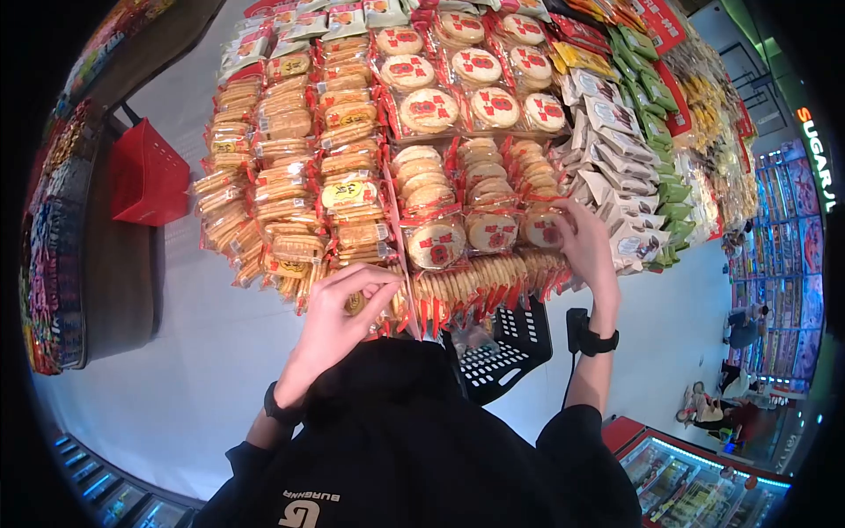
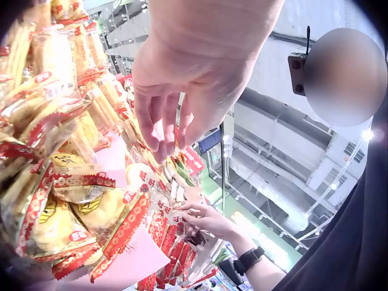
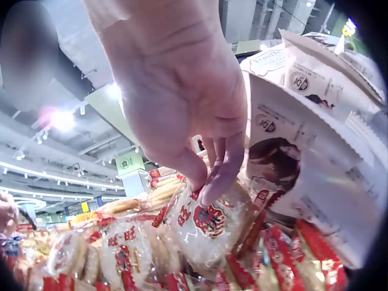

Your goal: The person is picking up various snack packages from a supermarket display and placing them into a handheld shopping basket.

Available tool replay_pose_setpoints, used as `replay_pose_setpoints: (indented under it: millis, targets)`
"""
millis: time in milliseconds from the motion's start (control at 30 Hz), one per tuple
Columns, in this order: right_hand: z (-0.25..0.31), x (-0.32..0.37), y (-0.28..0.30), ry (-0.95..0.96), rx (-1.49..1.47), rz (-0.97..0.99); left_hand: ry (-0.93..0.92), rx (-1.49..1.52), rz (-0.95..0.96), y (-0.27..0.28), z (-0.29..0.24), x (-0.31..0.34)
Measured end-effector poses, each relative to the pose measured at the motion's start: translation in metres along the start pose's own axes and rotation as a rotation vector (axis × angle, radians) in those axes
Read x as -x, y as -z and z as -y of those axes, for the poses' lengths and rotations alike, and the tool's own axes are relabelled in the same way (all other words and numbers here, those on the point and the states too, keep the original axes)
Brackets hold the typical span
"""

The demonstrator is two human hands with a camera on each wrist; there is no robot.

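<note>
"旺" in red on the round packet (image 3: 203, 233) at the right hand (image 3: 188, 115); "旺旺" on the next packet (image 3: 125, 245), left of that hand. "食" on a green sign (image 3: 130, 164), farther left, behind it. White bags (image 3: 303, 194) right of the hand: print too fine. Lit sign (image 1: 816, 158), far right of the hand: "SUGAR", rest cut off. Big G-shaped logo on black shirt (image 1: 396, 449), below both hands; adjacent lettering unclear.

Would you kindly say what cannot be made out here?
Head view: the end of the SUGAR sign, cut off by the edge.
Head view: part of the black basket, hidden by rice crackers.
Right wrist view: top of the rice cracker packet, covered by the right hand.
</note>
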State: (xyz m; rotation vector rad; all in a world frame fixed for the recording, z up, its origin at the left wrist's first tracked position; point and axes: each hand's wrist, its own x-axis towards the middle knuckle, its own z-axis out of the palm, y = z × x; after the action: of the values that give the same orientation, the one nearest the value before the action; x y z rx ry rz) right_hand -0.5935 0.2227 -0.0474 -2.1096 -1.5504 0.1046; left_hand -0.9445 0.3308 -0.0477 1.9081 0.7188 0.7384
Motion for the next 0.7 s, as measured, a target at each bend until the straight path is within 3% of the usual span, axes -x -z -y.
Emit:
replay_pose_setpoints:
  millis: [167, 267, 467, 567, 700]
  targets:
    - [0.009, -0.003, 0.004, -0.236, -0.229, 0.107, 0.034, -0.036, -0.005, 0.001, 0.001, -0.004]
    - [-0.009, -0.006, -0.016, -0.056, -0.086, 0.000, 0.041, -0.037, -0.002, 0.002, 0.001, -0.007]
    - [0.020, -0.015, -0.004, -0.432, -0.322, 0.062, 0.029, -0.019, -0.010, 0.006, 0.001, -0.009]
    - [-0.012, -0.011, -0.022, -0.233, -0.006, 0.057, 0.022, -0.019, -0.010, 0.008, 0.004, -0.009]
    - [0.002, -0.005, -0.019, -0.045, 0.189, -0.145, 0.022, 0.003, -0.023, 0.010, 0.004, -0.009]
